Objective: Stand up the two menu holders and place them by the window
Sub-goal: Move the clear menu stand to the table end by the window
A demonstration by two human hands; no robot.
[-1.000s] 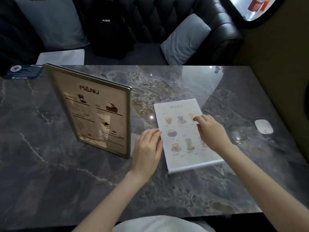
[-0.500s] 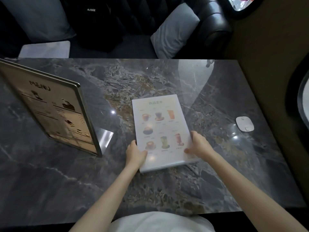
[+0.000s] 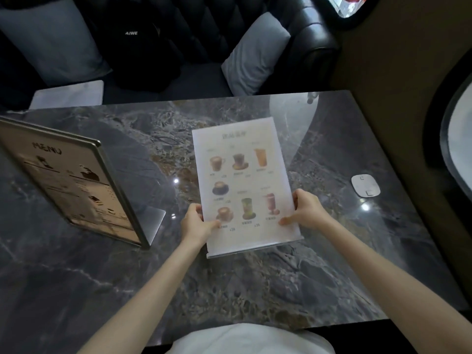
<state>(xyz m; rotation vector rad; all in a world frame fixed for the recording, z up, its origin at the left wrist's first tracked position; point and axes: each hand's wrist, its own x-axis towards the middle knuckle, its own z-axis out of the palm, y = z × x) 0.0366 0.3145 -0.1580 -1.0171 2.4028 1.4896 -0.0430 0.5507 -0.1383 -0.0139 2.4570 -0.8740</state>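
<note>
Fingers of the left hand (image 3: pixel 196 226) and right hand (image 3: pixel 305 212) pinch the side edges of the white drinks menu holder (image 3: pixel 242 185), thumbs on its face. On the dark marble table (image 3: pixel 76 277), the framed menu holder (image 3: pixel 69 180) stands upright at left; a small white device (image 3: pixel 365 185) lies right, near the window (image 3: pixel 457 139). Behind, a black sofa (image 3: pixel 314 39) with grey cushions. Half a second ago the white holder lay flatter; now its top is raised. Two holders, two hands.

Two menu holders are showing: a framed one (image 3: pixel 74 182) standing at left and a white drinks one (image 3: pixel 242 180) at centre. Two hands (image 3: pixel 196 223) (image 3: pixel 306 209) are gripping it. Two grey cushions (image 3: pixel 252 52) (image 3: pixel 48 39) are sitting along the top, and one white puck (image 3: pixel 365 185) is lying at right
</note>
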